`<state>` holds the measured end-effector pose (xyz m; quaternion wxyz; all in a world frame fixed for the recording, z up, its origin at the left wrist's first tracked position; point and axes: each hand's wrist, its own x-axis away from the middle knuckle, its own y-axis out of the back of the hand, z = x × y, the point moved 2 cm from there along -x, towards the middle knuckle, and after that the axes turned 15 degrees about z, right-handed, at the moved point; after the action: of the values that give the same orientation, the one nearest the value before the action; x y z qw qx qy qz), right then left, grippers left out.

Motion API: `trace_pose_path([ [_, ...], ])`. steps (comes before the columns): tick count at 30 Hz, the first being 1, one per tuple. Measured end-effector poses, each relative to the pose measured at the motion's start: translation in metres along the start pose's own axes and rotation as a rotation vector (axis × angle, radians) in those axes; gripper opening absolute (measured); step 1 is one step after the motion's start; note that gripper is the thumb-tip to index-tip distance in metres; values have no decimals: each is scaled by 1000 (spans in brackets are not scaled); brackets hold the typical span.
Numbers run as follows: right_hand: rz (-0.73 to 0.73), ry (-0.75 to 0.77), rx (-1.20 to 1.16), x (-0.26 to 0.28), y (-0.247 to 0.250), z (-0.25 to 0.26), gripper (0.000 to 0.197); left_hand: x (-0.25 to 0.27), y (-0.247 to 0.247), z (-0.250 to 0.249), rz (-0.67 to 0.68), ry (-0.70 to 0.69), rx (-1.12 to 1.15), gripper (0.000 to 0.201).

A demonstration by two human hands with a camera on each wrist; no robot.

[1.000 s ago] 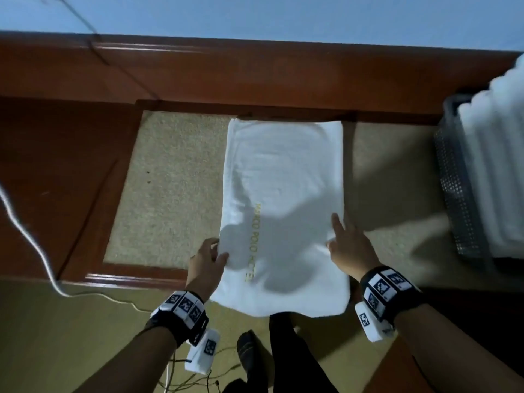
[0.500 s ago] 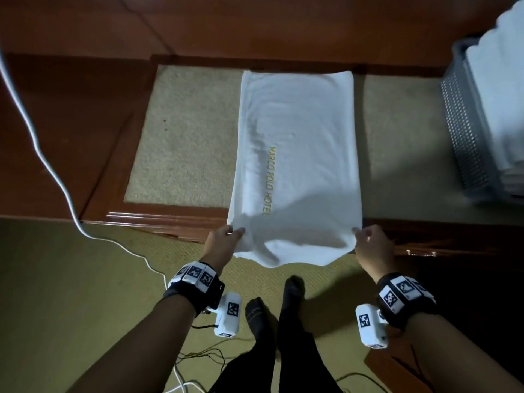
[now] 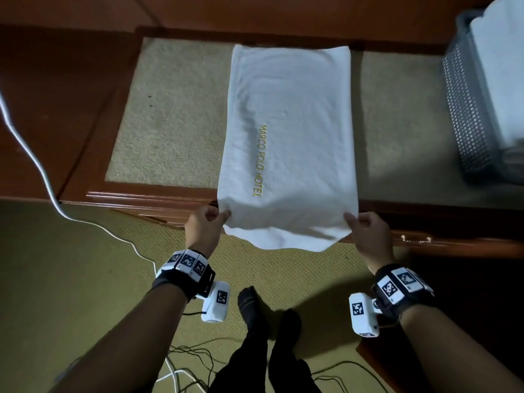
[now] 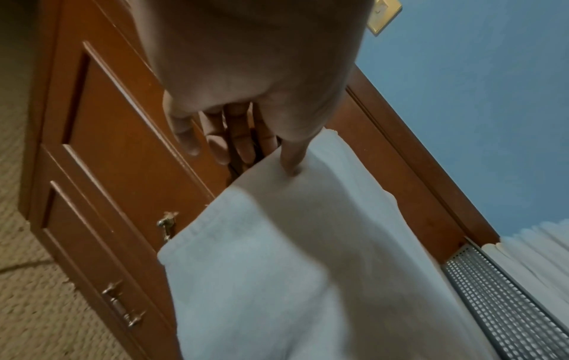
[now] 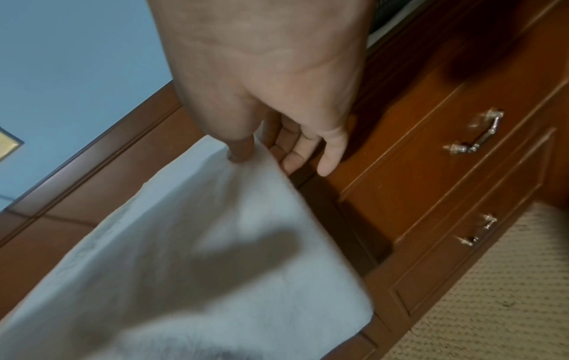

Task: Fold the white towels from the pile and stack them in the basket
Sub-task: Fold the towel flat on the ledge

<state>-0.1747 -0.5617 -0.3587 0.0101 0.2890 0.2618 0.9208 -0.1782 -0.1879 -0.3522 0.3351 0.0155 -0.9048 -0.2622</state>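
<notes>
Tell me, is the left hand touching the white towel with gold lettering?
Touching. The left wrist view shows the left hand with its thumb pressed into the white towel with gold lettering, other fingers behind its edge.

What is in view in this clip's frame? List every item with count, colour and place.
towel: one, white with gold lettering, flat on the dresser top, near end hanging over the front edge
basket: one, grey perforated, on the dresser top at right
stacked towels: count unclear, white, in the basket
dresser: one, reddish-brown wood with a beige inset top, metal drawer handles on the front
cable: one, white, running from the dresser top at left down to the floor
thin wires: several, dark, on the carpet by the feet
left hand: pinches the towel's near left corner
right hand: pinches the near right corner
wrist cameras: two, white, one under each wrist
</notes>
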Motion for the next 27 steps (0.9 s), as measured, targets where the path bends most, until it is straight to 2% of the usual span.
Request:
trace_pose_path([
  [3,-50,24,3,3,8,0,27,7,1,-9,-37,-48,0,20],
  [5,-51,33,13,6,13,0,26,16,2,-16,-5,-149,87,19],
  [7,-13,45,23,5,14,-1,22,23,-1,-24,124,-198,259,19],
  [9,34,37,17,4,12,-3,19,24,-11,-26,290,-132,381,18],
  [12,26,27,-49,2,8,-5,26,25,-26,-21,536,-27,524,32],
  [15,-1,27,-45,-1,6,-7,23,29,-29,-13,722,-37,794,42],
  [16,-1,20,-40,-2,4,-8,22,28,-29,-9,716,-35,816,43],
  [17,5,15,-35,-1,3,-9,23,25,-30,-6,650,-34,748,40],
  [19,15,27,-26,0,-2,-12,22,16,-32,9,426,-10,507,31],
  [21,18,63,-24,1,-4,-16,18,12,-37,22,318,34,421,25],
  [23,22,71,-62,6,-5,-16,15,12,-43,27,284,83,569,22],
  [25,9,44,-140,11,-3,-17,16,14,-45,24,250,118,769,26],
  [27,22,17,-185,12,-1,-20,18,13,-46,21,230,115,728,23],
])
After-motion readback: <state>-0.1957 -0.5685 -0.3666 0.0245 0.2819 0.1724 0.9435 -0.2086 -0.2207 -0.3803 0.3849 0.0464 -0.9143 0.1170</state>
